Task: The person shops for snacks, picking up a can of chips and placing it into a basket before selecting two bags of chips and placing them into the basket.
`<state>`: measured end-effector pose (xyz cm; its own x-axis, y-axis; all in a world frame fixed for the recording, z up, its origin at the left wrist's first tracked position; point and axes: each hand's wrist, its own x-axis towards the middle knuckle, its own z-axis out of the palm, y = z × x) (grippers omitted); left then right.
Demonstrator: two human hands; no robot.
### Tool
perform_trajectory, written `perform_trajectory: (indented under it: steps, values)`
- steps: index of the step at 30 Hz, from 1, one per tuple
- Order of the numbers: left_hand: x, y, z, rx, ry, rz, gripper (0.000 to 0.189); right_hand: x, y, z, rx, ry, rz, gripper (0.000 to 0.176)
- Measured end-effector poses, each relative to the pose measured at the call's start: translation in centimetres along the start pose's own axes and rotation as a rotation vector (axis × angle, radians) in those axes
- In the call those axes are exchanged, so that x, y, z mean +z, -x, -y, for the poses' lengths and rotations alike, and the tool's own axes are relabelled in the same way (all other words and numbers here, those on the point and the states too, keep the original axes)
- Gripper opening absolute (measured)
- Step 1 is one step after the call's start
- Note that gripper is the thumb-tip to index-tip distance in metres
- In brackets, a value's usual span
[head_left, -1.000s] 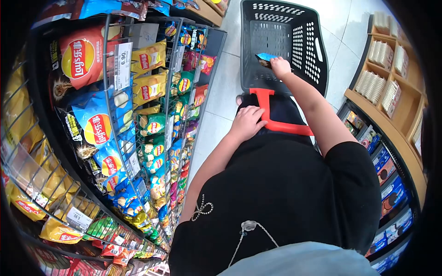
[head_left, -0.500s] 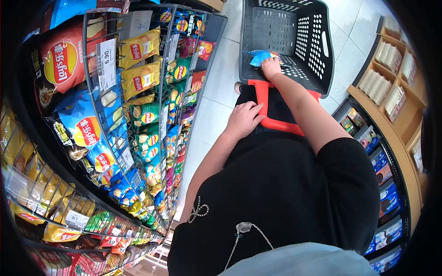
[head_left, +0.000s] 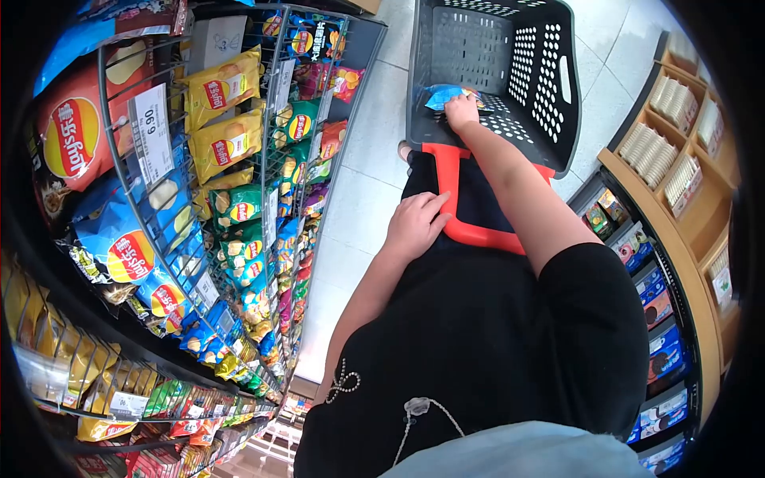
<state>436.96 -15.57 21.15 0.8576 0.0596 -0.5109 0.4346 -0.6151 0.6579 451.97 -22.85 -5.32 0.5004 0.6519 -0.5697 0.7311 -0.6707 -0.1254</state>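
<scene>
Blue snack bag [head_left: 446, 96] inside dark perforated basket [head_left: 545, 88], near handle end; right hand [head_left: 462, 112] half-curled on it, grip unclear; left hand [head_left: 415, 225] loosely bent, touching red handle [head_left: 451, 199]

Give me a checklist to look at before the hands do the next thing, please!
1. Left hand touching handle: ok.
2. Handle folded away from the basket's opening: ok.
3. Blue bag inside the basket: ok.
4. Bag let go: not ok, the right hand is on it.
5. Bag lying flat underneath: cannot tell, its underside is hidden.
</scene>
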Motion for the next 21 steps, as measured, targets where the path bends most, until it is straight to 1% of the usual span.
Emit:
perform_trajectory:
  steps: [7,9,12,13,16,20,21]
  values:
    - [0.3,0.3,0.0,-0.016,0.006,-0.025,0.035,0.5,-1.9,-0.2,0.019,0.001,0.044,0.020]
    - [0.2,0.2,0.0,0.002,0.036,-0.050,0.035,0.2,-2.3,-0.3,0.008,0.013,0.088,0.020]
    - [0.7,0.5,0.2,-0.004,0.083,-0.076,0.034,1.1,-2.8,-0.3,0.036,0.032,0.094,0.021]
    - [0.8,0.6,0.2,-0.005,0.098,-0.085,0.034,0.3,-2.4,-0.2,0.022,0.038,0.113,0.021]
    - [0.9,0.8,0.0,-0.017,0.100,-0.113,0.035,1.5,-1.9,-0.1,0.035,-0.041,0.110,0.021]
    - [0.6,1.1,-0.4,-0.024,0.079,-0.092,0.034,0.3,0.1,-0.1,0.127,-0.124,0.237,0.021]
    - [0.5,1.2,-0.5,-0.025,0.060,-0.096,0.035,0.3,0.4,-0.5,0.141,-0.168,0.238,0.021]
